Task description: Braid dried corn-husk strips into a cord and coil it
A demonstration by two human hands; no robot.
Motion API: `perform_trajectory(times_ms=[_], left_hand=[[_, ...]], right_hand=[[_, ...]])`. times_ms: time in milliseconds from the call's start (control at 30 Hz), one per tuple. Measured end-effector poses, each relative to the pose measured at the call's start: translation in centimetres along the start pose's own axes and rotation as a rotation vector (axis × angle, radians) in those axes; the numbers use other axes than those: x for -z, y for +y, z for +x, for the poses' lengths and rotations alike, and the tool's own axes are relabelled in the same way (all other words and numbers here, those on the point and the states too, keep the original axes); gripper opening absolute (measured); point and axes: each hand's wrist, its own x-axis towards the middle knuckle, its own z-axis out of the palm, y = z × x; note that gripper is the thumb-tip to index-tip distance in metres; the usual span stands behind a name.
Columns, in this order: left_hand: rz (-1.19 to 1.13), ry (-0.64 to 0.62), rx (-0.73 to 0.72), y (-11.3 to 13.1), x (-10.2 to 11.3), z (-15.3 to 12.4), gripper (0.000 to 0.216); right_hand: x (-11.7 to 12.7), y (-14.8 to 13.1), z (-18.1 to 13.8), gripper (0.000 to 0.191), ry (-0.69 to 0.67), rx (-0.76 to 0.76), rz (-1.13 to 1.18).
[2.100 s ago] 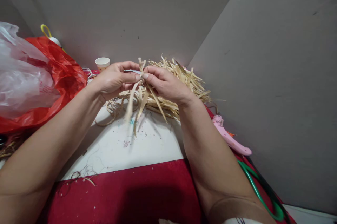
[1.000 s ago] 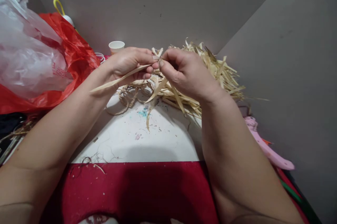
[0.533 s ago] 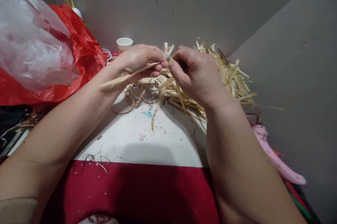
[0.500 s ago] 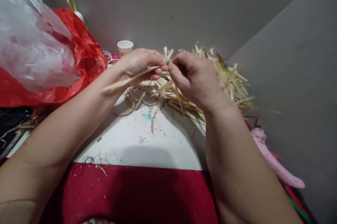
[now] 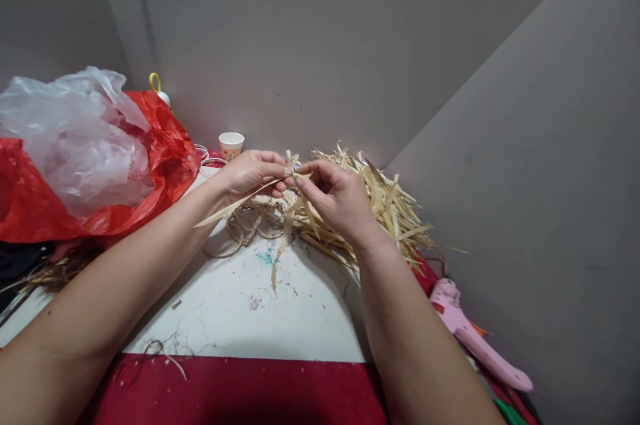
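Observation:
Both hands meet above the white tabletop, fingertips close together on pale dried straw strips. My left hand pinches the strips where they cross, and one long end trails back over its wrist. From the other side my right hand grips the same spot between thumb and forefinger. Short ends poke up above the fingers, and another strip hangs down toward the table. Below and behind the hands lies a coil of braided straw cord. A heap of loose straw rests just beyond my right hand.
At left sit a red plastic bag and a clear plastic bag. A paper cup stands at the back beside white rings. A pink tool handle lies at right. Grey walls close in behind and right.
The view has tilted upward and shifted, so everything sits lower in the picture. My fingers stay on the strips at the crossing, with the right thumb and forefinger slightly shifted.

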Motion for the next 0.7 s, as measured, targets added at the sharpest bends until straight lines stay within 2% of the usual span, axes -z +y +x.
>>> perform_trajectory(times_ms=[133,300,367,467,567,700], left_hand=[[0.067,0.048,-0.056,-0.2,-0.3,0.0,0.021],[0.143,0.096,-0.139,-0.4,-1.0,-0.2,0.021],[0.146,0.117,-0.192,-0.5,-1.2,-0.3,0.020],[0.115,0.180,-0.258,-0.8,-1.5,-0.1,0.021],[0.079,0.245,-0.276,-1.2,-1.5,0.2,0.023],[-0.014,0.286,-0.221,-1.8,-1.3,0.7,0.022]], right_hand=[[0.1,-0.4,0.2,0.012,0.037,-0.104,0.121],[0.1,-1.4,0.5,0.018,0.084,-0.388,0.341],[-0.2,-1.6,0.5,0.018,0.077,-0.430,0.381],[-0.8,-1.8,0.2,0.016,0.105,-0.298,0.233],[-1.2,-1.9,-0.2,0.016,0.139,-0.073,-0.123],[-1.5,-1.9,-0.6,0.020,0.074,0.090,-0.453]])
